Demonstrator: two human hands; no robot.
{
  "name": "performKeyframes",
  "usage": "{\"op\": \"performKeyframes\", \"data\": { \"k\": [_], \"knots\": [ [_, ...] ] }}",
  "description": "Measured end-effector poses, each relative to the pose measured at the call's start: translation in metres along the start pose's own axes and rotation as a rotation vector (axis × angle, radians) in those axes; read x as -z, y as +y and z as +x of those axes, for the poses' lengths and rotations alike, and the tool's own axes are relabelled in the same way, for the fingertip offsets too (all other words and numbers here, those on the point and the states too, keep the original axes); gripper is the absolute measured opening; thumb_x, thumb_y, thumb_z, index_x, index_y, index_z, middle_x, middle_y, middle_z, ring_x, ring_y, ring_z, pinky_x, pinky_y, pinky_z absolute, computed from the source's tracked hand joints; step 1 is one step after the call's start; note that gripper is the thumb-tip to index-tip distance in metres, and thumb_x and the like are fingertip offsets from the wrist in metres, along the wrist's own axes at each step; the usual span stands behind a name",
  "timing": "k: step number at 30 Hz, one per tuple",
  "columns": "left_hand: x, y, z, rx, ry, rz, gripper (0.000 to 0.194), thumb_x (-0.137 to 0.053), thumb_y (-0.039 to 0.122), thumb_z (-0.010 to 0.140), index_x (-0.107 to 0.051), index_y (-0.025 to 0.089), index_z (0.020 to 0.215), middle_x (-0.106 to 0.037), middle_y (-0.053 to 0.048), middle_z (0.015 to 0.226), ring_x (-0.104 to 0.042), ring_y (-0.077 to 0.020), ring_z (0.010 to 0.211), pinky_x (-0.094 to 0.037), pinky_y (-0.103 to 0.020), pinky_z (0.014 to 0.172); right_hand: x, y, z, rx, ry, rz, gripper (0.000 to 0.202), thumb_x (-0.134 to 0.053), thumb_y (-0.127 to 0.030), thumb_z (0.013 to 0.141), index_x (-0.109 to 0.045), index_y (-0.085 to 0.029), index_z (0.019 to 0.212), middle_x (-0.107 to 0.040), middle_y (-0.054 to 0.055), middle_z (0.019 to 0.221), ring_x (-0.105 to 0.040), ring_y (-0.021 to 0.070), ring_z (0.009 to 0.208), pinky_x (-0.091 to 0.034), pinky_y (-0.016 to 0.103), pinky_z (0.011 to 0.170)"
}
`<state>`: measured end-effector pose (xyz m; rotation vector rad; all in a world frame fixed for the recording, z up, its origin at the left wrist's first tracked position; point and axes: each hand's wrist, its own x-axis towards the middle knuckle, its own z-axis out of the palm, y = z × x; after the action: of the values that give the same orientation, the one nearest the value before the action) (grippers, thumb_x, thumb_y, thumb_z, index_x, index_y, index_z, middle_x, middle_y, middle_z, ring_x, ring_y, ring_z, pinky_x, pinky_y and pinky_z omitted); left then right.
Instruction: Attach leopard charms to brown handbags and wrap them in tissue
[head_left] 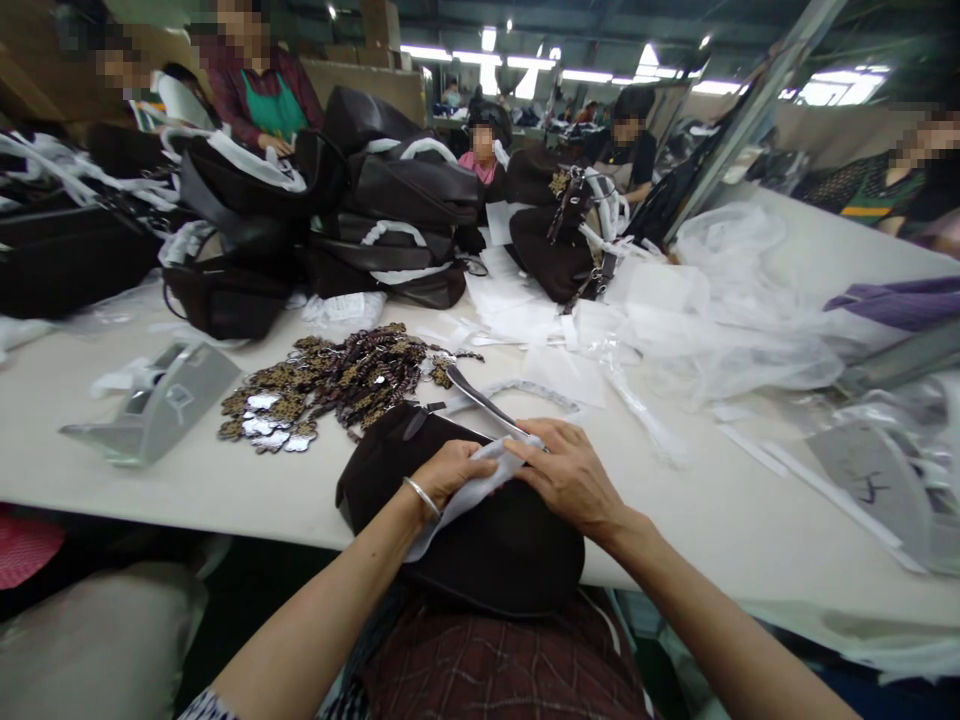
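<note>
A dark brown handbag (pixel 495 550) lies at the table's front edge, against my body. Over it, my left hand (pixel 454 470) pinches a sheet of thin white wrapping paper (pixel 476 488). My right hand (pixel 566 470) grips the bag's handle (pixel 480 400) where the white paper meets it, fingers closed. The handle's far part is bare and rises away from me. Beyond the bag is a heap of dark braided charms (pixel 375 370) with patterned, flower-shaped pieces, some showing silvery backs.
Dark handbags (pixel 405 190) with white-wrapped handles are piled at the back. A tape dispenser (pixel 157 400) stands on the left, another (pixel 885 490) on the right. Clear plastic bags (pixel 735 310) and white paper sheets (pixel 510 290) spread over the right side. Several people work beyond the table.
</note>
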<state>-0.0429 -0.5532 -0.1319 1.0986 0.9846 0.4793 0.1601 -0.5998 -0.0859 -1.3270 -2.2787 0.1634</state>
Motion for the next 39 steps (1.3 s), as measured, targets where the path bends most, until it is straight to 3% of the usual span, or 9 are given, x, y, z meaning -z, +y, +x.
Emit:
{"op": "performKeyframes", "data": {
  "k": [2, 6, 10, 13, 17, 22, 26, 32, 39],
  "knots": [
    [0.001, 0.001, -0.001, -0.052, 0.099, 0.259, 0.021, -0.063, 0.032, 0.071, -0.061, 0.013, 0.08, -0.06, 0.0, 0.064, -0.052, -0.0127, 0.054, -0.038, -0.024, 0.053, -0.002, 0.004, 0.006, 0.104, -0.103, -0.043, 0.032, -0.065, -0.028, 0.087, -0.066, -0.028, 0.118, -0.06, 0.007, 0.131, -0.047, 0.029, 0.128, -0.028, 0.054, 0.112],
    [0.0, 0.006, -0.005, -0.14, 0.206, 0.545, 0.014, -0.065, 0.028, 0.069, -0.064, 0.016, 0.075, -0.06, -0.001, 0.065, -0.056, -0.0175, 0.063, -0.037, -0.026, 0.059, -0.008, 0.012, 0.023, 0.019, -0.116, 0.066, 0.034, -0.063, -0.031, 0.088, -0.063, -0.027, 0.122, -0.063, 0.006, 0.128, -0.049, 0.0255, 0.128, -0.025, 0.053, 0.114],
    [-0.008, 0.011, -0.01, -0.21, 0.242, 0.832, 0.03, -0.059, 0.044, 0.081, -0.069, 0.021, 0.096, -0.071, -0.006, 0.089, -0.064, -0.0259, 0.084, -0.043, -0.03, 0.071, -0.015, 0.017, 0.043, 0.016, -0.328, 0.236, 0.039, -0.068, -0.03, 0.083, -0.063, -0.027, 0.122, -0.069, 0.003, 0.118, -0.06, 0.0251, 0.113, -0.019, 0.055, 0.115],
    [-0.007, 0.017, -0.017, -0.145, 0.191, 0.964, 0.039, -0.057, 0.051, 0.081, -0.066, 0.023, 0.107, -0.072, -0.008, 0.097, -0.066, -0.0295, 0.091, -0.043, -0.032, 0.073, -0.021, 0.02, 0.05, -0.019, -0.499, 0.376, 0.031, -0.068, -0.026, 0.079, -0.07, -0.025, 0.11, -0.073, 0.002, 0.105, -0.065, 0.0235, 0.099, -0.032, 0.047, 0.111],
    [0.017, 0.031, -0.028, -0.087, 0.024, 1.1, 0.044, -0.056, 0.051, 0.081, -0.063, 0.02, 0.111, -0.07, -0.011, 0.101, -0.065, -0.0294, 0.091, -0.043, -0.031, 0.07, -0.023, 0.023, 0.047, -0.179, -0.532, 0.559, 0.033, -0.068, -0.027, 0.077, -0.07, -0.022, 0.11, -0.072, 0.002, 0.105, -0.066, 0.0227, 0.096, -0.049, 0.033, 0.089],
    [0.053, 0.041, -0.041, -0.057, -0.191, 0.95, 0.029, -0.053, 0.04, 0.083, -0.067, 0.017, 0.094, -0.069, -0.003, 0.086, -0.061, -0.0182, 0.077, -0.039, -0.023, 0.063, -0.023, 0.024, 0.045, -0.241, -0.516, 0.595, 0.027, -0.069, -0.03, 0.077, -0.073, -0.022, 0.103, -0.073, 0.001, 0.098, -0.067, 0.0217, 0.091, -0.05, 0.03, 0.083],
    [0.059, 0.032, -0.046, -0.038, -0.142, 0.72, 0.026, -0.059, 0.038, 0.076, -0.067, 0.016, 0.086, -0.066, 0.0, 0.074, -0.057, -0.0152, 0.066, -0.036, -0.021, 0.055, -0.024, 0.021, 0.047, -0.194, -0.502, 0.575, 0.031, -0.069, -0.032, 0.079, -0.071, -0.022, 0.108, -0.073, 0.002, 0.103, -0.067, 0.0221, 0.093, -0.05, 0.033, 0.086],
    [0.059, 0.021, -0.043, 0.085, -0.164, 0.386, 0.022, -0.065, 0.038, 0.073, -0.065, 0.017, 0.076, -0.067, -0.001, 0.066, -0.056, -0.0143, 0.055, -0.037, -0.022, 0.05, -0.002, 0.001, 0.046, 0.289, -0.359, 0.294, 0.064, -0.078, -0.049, 0.071, -0.059, -0.027, 0.128, -0.063, 0.007, 0.124, -0.054, 0.0256, 0.116, -0.039, 0.043, 0.101],
    [0.064, 0.025, -0.043, 0.062, -0.212, 0.401, 0.024, -0.064, 0.038, 0.072, -0.065, 0.015, 0.081, -0.064, 0.0, 0.068, -0.053, -0.0126, 0.056, -0.036, -0.021, 0.051, -0.019, -0.026, 0.035, 0.595, -0.325, 0.081, 0.018, -0.05, -0.028, 0.095, -0.067, -0.023, 0.097, -0.067, 0.005, 0.102, -0.055, 0.0191, 0.092, -0.039, 0.038, 0.089]
  ]
}}
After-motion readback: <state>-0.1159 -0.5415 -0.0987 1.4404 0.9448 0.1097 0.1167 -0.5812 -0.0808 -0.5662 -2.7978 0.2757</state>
